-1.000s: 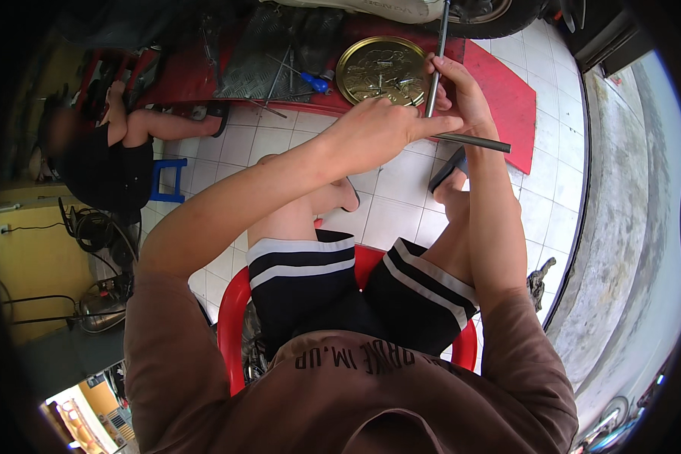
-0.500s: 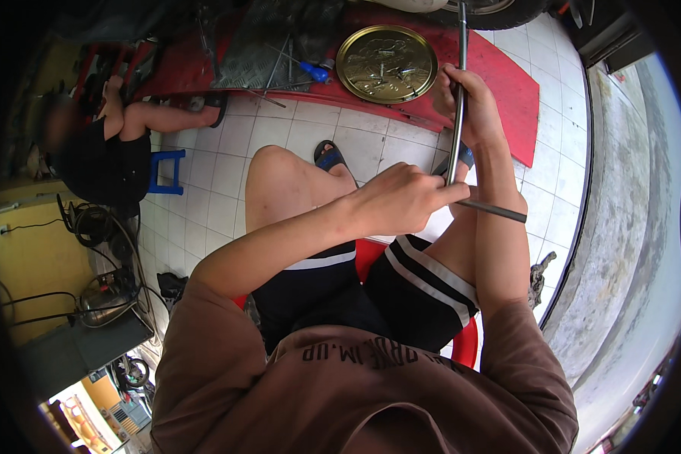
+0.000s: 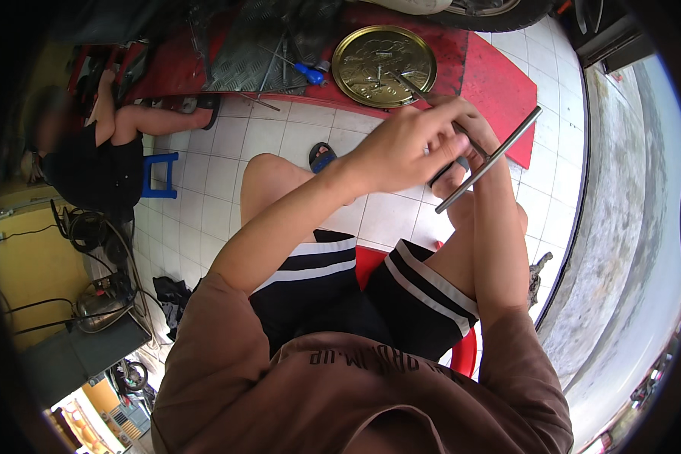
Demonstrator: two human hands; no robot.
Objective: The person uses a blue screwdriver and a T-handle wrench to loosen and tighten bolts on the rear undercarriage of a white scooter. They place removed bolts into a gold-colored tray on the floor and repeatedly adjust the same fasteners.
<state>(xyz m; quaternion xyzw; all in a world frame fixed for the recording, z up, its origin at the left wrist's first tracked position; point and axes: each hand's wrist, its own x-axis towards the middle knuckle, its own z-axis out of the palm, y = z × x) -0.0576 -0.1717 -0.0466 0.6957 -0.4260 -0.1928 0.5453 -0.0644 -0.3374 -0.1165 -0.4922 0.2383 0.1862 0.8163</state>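
A metal T-handle wrench [image 3: 509, 138] lies across my hands, its crossbar slanting above my right wrist. From the crossbar its thin shaft runs away from me, and the far end shows over the golden tray's near edge. My left hand [image 3: 401, 151] reaches across with curled fingers and thumb at the shaft, slightly blurred. Behind it, partly hidden, my right hand [image 3: 486, 135] is closed around the shaft. The round golden tray [image 3: 356, 87] holds several small metal pieces, bolts by their shape.
The tray rests on a red platform [image 3: 499, 83] with a wheel [image 3: 495, 19] beyond. A blue-handled screwdriver [image 3: 309, 73] lies on the tread plate [image 3: 242, 64]. At left a person [image 3: 91, 159] sits near a blue stool [image 3: 159, 175]. A wall edge [image 3: 583, 181] runs along the right.
The wrench has swung from nearly upright in view to slanting away, its crossbar now toward me and turned. My left hand has moved forward, close to the right hand.
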